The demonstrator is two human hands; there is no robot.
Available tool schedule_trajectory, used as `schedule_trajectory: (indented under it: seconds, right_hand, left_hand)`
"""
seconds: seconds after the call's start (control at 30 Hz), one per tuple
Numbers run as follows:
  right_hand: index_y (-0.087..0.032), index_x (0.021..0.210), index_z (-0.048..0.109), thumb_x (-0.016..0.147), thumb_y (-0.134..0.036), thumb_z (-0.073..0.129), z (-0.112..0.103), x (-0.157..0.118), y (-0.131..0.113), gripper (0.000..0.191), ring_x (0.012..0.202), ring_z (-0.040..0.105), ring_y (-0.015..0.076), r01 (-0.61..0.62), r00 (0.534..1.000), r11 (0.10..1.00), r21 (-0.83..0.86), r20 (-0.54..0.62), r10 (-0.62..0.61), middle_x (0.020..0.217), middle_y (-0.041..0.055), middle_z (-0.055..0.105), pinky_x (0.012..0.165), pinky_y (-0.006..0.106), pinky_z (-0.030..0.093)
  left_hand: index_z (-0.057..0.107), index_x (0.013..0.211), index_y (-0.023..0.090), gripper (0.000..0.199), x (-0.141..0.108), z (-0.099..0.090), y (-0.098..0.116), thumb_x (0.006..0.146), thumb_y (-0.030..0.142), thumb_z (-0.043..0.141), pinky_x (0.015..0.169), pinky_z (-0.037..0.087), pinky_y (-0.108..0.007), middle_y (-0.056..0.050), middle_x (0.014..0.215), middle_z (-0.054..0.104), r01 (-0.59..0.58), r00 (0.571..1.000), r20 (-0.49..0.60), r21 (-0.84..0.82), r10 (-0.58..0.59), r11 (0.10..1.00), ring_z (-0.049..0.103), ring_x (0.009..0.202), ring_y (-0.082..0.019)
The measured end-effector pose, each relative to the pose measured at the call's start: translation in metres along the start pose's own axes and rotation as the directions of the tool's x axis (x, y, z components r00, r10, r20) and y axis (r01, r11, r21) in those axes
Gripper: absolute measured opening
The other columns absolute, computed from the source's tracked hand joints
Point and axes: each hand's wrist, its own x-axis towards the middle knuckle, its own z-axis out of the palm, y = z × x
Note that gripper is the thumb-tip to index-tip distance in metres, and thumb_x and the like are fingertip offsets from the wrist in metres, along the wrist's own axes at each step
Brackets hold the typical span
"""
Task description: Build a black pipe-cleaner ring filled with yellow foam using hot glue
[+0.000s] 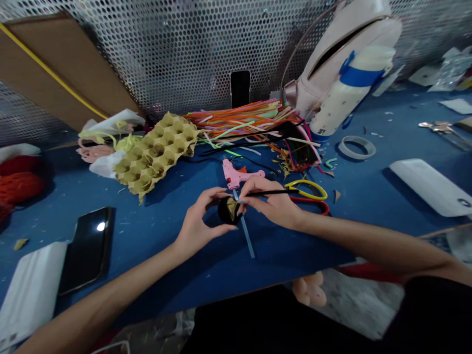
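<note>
My left hand (199, 221) curls its thumb and fingers around a small egg-carton cup (231, 208), whose outside is covered in black, with tan cardboard showing in the middle. Between the fingertips of my right hand (273, 204) is a black pipe cleaner (276, 192); one end meets the cup and the other sticks out to the right. Just behind the hands lies a pink glue gun (239, 176), and a clear glue stick (248, 238) runs from it under my fingers toward me. Scissors (313, 189) with yellow and red handles lie beside my right wrist.
Behind are an egg carton (158, 150), a heap of coloured pipe cleaners (239, 120) and an upright phone (240, 88). A bottle (350, 93) and tape roll (356, 147) stand right, near a white box-shaped device (431, 187). Another phone (88, 248) lies left.
</note>
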Motion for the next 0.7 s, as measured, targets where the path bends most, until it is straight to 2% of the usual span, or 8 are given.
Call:
schedule_trajectory:
  seconds: [0.07, 0.17, 0.3, 0.4, 0.53, 0.7]
  right_hand:
    - [-0.021, 0.091, 0.062, 0.101, -0.039, 0.068, -0.0002, 0.0025, 0.0033, 0.022, 0.070, 0.071, 0.0125, 0.015, 0.999, 1.000, 0.026, -0.049, -0.014, 0.084, 0.0001, 0.068, 0.068, 0.028, 0.060]
    - [-0.020, 0.091, 0.060, 0.100, -0.040, 0.070, 0.0003, 0.0048, 0.0071, 0.024, 0.068, 0.069, 0.0117, -0.009, 0.997, 0.996, 0.083, -0.076, 0.016, 0.083, -0.0002, 0.067, 0.064, 0.027, 0.058]
    - [-0.020, 0.091, 0.058, 0.100, -0.037, 0.071, 0.0005, 0.0064, 0.0078, 0.023, 0.067, 0.068, 0.0116, -0.041, 0.994, 0.989, 0.142, -0.098, 0.056, 0.077, -0.0003, 0.070, 0.064, 0.026, 0.057]
    - [-0.020, 0.089, 0.057, 0.098, -0.038, 0.073, -0.0012, 0.0077, 0.0077, 0.026, 0.065, 0.067, 0.0113, -0.089, 0.987, 0.987, 0.132, -0.121, 0.105, 0.077, -0.0001, 0.071, 0.063, 0.025, 0.055]
    - [-0.020, 0.089, 0.057, 0.097, -0.040, 0.074, -0.0031, 0.0092, 0.0093, 0.028, 0.065, 0.067, 0.0114, -0.108, 0.983, 0.987, 0.122, -0.132, 0.124, 0.077, 0.0003, 0.073, 0.063, 0.025, 0.054]
    - [-0.021, 0.089, 0.057, 0.098, -0.039, 0.074, -0.0023, 0.0097, 0.0098, 0.027, 0.064, 0.067, 0.0108, -0.094, 0.986, 0.988, 0.124, -0.129, 0.110, 0.076, -0.0010, 0.072, 0.062, 0.024, 0.055]
  left_hand:
    - [0.057, 0.140, 0.027, 0.080, 0.0005, -0.0018, -0.0004, 0.072, 0.041, 0.096, 0.109, 0.057, -0.046, -0.012, 0.128, 0.072, 0.029, 0.999, -0.013, -0.082, -0.030, 0.996, 0.071, 0.122, -0.029]
    - [0.059, 0.137, 0.026, 0.073, 0.0021, -0.0038, 0.0025, 0.076, 0.052, 0.090, 0.101, 0.059, -0.040, -0.010, 0.122, 0.075, 0.068, 0.998, -0.004, -0.192, -0.070, 0.979, 0.074, 0.113, -0.027]
    - [0.064, 0.133, 0.023, 0.058, 0.0030, -0.0046, 0.0059, 0.094, 0.066, 0.064, 0.088, 0.061, -0.036, -0.012, 0.117, 0.075, 0.134, 0.991, 0.026, -0.244, -0.131, 0.961, 0.074, 0.105, -0.026]
    - [0.067, 0.131, 0.022, 0.056, 0.0022, -0.0041, 0.0042, 0.104, 0.065, 0.045, 0.087, 0.062, -0.037, -0.012, 0.118, 0.075, 0.202, 0.978, 0.016, -0.299, -0.207, 0.933, 0.074, 0.108, -0.027]
    - [0.068, 0.129, 0.022, 0.054, 0.0022, -0.0038, 0.0012, 0.104, 0.064, 0.046, 0.088, 0.062, -0.037, -0.012, 0.118, 0.077, 0.244, 0.966, 0.002, -0.347, -0.260, 0.905, 0.074, 0.108, -0.026]
    - [0.067, 0.129, 0.020, 0.053, 0.0052, -0.0047, 0.0038, 0.101, 0.064, 0.054, 0.089, 0.060, -0.037, -0.012, 0.117, 0.076, 0.232, 0.970, 0.013, -0.322, -0.241, 0.918, 0.073, 0.108, -0.026]
